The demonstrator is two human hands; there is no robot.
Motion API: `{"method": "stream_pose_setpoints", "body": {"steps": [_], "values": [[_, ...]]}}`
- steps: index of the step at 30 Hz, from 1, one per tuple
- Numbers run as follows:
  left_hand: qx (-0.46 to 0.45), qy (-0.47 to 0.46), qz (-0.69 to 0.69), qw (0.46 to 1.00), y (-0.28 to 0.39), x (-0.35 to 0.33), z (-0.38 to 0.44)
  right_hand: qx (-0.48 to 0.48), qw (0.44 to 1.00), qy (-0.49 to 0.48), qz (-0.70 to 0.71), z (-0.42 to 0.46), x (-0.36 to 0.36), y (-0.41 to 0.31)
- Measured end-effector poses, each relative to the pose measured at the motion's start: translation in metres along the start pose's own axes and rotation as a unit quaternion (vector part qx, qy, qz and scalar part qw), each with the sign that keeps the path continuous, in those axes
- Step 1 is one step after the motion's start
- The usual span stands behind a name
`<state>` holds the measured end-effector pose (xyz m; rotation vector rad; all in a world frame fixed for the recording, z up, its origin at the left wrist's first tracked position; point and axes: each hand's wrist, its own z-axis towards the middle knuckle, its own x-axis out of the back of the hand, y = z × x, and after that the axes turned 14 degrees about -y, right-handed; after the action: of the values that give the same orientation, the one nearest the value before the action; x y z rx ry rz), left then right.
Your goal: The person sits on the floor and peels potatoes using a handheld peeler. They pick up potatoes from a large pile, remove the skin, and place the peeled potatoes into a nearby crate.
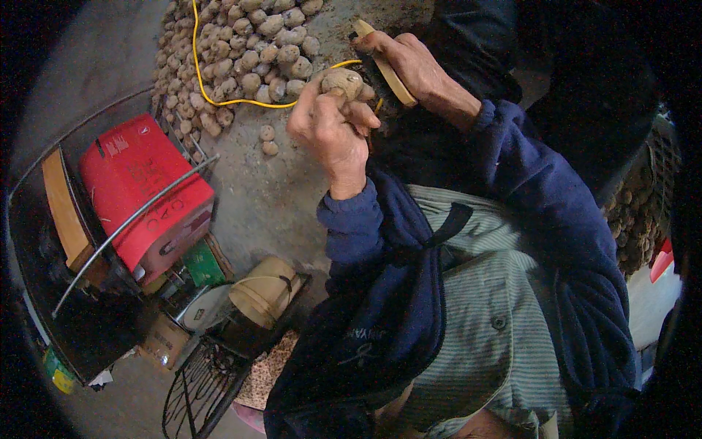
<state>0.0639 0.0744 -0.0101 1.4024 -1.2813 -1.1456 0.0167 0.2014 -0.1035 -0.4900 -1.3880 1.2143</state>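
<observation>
My left hand (333, 129) is closed around a round, earth-coated tuber (341, 82), holding it up with its pale brown top exposed. To its right, my right hand (419, 68) grips a long, narrow piece of pale wood (394, 79), which looks like a brush back; its underside is mostly hidden. The wood and the tuber are apart. Beyond my left hand spreads a large heap of similar tubers (236, 60) on the concrete floor. A yellow cord (247, 102) runs across the heap and passes behind my left hand.
Two loose tubers (267, 140) lie on the floor. At left, a metal-framed cart (134, 233) holds a red box (145, 192). A beige bucket (263, 293) lies tilted near a black wire basket (203, 378). More tubers (636, 219) are beside a dark mesh crate (663, 170) at right.
</observation>
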Motion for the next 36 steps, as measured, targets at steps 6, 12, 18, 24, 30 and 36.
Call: {"method": "stream_pose_setpoints", "body": {"steps": [6, 12, 18, 24, 30, 36], "values": [[0.052, -0.03, -0.138, 0.989, -0.009, 0.008, 0.006, 0.023, 0.997, -0.041, 0.065, 0.001, 0.001, -0.001], [-0.02, 0.008, -0.071, 0.997, -0.006, 0.016, 0.005, 0.003, 0.982, -0.171, 0.078, 0.002, 0.006, -0.02], [-0.041, 0.025, 0.058, 0.997, -0.003, 0.016, 0.002, -0.12, 0.95, -0.237, 0.163, 0.003, 0.013, -0.033], [-0.066, 0.051, 0.091, 0.992, -0.018, 0.024, 0.0, -0.155, 0.962, -0.195, 0.111, 0.003, 0.013, -0.037], [-0.133, 0.039, 0.195, 0.971, -0.023, 0.031, 0.008, -0.248, 0.94, -0.217, 0.093, 0.004, 0.015, -0.042], [-0.112, 0.028, -0.168, 0.979, 0.021, 0.027, 0.007, -0.244, 0.944, -0.2, 0.095, 0.004, 0.014, -0.051]]}}
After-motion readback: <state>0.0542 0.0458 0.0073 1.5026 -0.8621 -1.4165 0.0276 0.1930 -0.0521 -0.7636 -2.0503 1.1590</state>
